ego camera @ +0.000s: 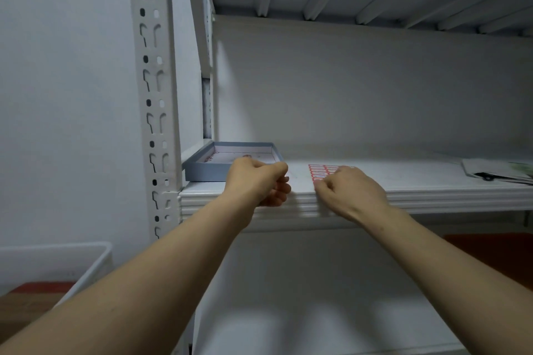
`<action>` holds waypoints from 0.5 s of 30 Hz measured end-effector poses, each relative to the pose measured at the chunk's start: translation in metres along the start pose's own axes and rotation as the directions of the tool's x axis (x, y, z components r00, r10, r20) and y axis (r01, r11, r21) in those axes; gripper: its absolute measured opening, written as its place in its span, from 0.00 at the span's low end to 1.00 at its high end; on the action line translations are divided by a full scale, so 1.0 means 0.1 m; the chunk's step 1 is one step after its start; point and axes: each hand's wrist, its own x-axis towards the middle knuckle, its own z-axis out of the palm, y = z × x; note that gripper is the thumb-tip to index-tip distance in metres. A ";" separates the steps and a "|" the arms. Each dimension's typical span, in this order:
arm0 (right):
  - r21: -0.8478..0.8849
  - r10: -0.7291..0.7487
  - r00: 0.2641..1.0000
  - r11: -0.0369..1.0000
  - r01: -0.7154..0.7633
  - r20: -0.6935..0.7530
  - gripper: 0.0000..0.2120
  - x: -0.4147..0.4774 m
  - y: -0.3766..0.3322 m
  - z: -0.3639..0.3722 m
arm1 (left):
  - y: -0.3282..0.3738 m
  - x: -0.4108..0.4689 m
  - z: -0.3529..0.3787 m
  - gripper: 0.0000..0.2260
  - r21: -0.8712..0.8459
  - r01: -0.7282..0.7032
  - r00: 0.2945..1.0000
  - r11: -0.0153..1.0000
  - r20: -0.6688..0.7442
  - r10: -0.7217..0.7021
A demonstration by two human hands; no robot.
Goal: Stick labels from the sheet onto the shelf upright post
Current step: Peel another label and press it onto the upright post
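Observation:
A label sheet [324, 169] with red-bordered labels lies flat on the white shelf [432, 190], near its front edge. My right hand [350, 192] rests on the sheet's near part, and its curled fingertips pinch at the near-left corner. Just left of the sheet my left hand [259, 181] hovers over the shelf edge, fingers curled and thumb against the forefinger. Nothing is visible in it. The white slotted upright post [153, 95] stands at the far left, about a hand's width from my left hand. I see no labels on its face.
A shallow grey box [202, 171] with printed paper inside sits on the shelf beside the post. Papers and a black clip [496, 173] lie at the far right. Another shelf board hangs overhead. A white bin [57, 262] stands at the lower left.

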 end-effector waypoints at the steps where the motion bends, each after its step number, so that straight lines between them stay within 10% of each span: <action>1: 0.060 -0.001 0.999 0.998 -0.002 0.040 0.21 0.03 -0.03 0.00 | 0.00 0.00 -0.01 0.07 0.003 0.000 1.000 1.000 0.001 0.000; 6: 0.293 -0.057 0.995 0.956 0.031 0.082 0.15 0.20 -0.15 0.02 | 0.02 0.00 -0.04 0.07 0.032 0.007 1.000 0.999 -0.003 -0.007; 11: 0.600 -0.057 0.903 0.729 0.329 -0.426 0.07 0.03 -0.25 -0.11 | 0.04 0.00 -0.16 0.09 0.074 0.017 0.998 0.997 -0.054 -0.013; 15: 0.185 -0.342 0.710 0.814 0.551 -0.615 0.11 -0.05 -0.26 -0.08 | 0.04 -0.02 -0.20 0.08 0.061 0.049 0.998 0.997 -0.045 -0.046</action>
